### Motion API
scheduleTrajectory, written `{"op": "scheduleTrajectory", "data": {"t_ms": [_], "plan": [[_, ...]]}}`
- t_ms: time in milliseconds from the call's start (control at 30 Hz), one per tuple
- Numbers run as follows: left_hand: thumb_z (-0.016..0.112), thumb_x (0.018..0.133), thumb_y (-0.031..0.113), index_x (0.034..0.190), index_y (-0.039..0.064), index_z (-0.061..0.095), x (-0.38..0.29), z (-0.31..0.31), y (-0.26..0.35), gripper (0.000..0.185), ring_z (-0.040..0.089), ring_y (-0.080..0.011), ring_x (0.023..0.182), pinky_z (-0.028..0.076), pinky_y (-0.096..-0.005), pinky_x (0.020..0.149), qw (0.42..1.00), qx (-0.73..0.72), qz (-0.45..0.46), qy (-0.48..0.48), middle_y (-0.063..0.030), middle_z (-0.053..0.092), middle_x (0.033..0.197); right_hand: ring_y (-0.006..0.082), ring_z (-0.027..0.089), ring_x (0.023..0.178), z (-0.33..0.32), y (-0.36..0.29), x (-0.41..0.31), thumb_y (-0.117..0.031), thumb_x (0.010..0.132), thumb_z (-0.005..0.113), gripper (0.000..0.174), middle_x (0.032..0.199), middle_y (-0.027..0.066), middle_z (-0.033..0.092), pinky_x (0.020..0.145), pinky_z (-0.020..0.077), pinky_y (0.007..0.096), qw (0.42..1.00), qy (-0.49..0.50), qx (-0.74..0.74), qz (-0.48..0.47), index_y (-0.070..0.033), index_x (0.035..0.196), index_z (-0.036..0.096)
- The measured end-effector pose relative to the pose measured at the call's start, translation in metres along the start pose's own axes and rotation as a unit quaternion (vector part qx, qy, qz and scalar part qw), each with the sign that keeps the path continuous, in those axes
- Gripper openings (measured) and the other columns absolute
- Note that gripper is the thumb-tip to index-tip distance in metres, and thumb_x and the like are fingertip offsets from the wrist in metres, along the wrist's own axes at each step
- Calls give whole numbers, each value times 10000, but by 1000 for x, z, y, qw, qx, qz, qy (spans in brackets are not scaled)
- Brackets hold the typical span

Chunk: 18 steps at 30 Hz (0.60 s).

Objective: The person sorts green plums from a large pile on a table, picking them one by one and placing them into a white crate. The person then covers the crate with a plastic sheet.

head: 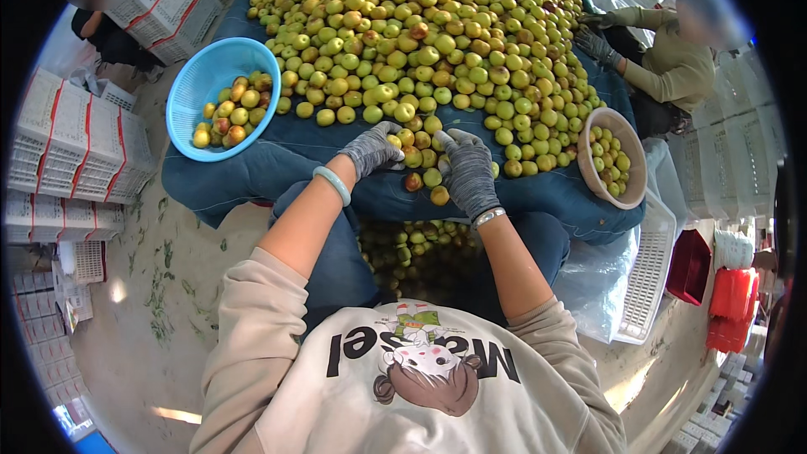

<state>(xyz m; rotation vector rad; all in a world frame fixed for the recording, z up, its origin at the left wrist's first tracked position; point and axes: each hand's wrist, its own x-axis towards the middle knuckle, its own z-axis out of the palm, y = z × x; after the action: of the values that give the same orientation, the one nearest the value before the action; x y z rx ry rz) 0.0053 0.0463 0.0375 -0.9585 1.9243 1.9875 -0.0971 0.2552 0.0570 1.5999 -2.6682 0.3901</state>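
Note:
A large heap of green and reddish jujube fruits (pixel 403 31) lies on a dark blue cloth (pixel 284 139). At the heap's near edge, my left hand (pixel 373 150), in a grey knit glove, has its fingers curled against the left side of a small group of fruits (pixel 413 154). Across that group is my right hand (pixel 468 167), gloved alike, with its fingertips at the fruits; whether either hand grips one is unclear. A blue plastic basket (pixel 183 107) with reddish fruits stands on the left. A beige plastic basket (pixel 589 167) with fruits is at the right.
A co-worker's gloved hands (pixel 596 38) touch the heap's right edge. Another person (pixel 110 31) is at the upper left. White crates (pixel 82 139) are stacked left; a white plastic crate (pixel 649 265) and clear plastic sheeting (pixel 592 284) are at right. More fruits (pixel 416 246) lie below the cloth's edge.

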Motion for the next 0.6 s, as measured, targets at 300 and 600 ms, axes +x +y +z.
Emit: {"op": "scheduleTrajectory", "data": {"t_ms": [300,600], "plan": [[721,836,-42,1477,22,375,14,32,-34,731,662,-233,1068,626,-337,896,994,-31,90,46,-136,596,1260,332,591,1167,3,-19,4,-114,827,730,567,1282,137,567,998,501,424,990,-31,131,39,-102,1371,570],[631,942,126,1355,37,552,-29,8,14,430,699,-322,1009,586,-415,905,944,248,63,209,-169,628,1282,318,571,1188,-29,-13,-3,-237,840,777,446,1219,132,609,1024,469,441,982,-164,87,-26,-109,1249,653]]}}
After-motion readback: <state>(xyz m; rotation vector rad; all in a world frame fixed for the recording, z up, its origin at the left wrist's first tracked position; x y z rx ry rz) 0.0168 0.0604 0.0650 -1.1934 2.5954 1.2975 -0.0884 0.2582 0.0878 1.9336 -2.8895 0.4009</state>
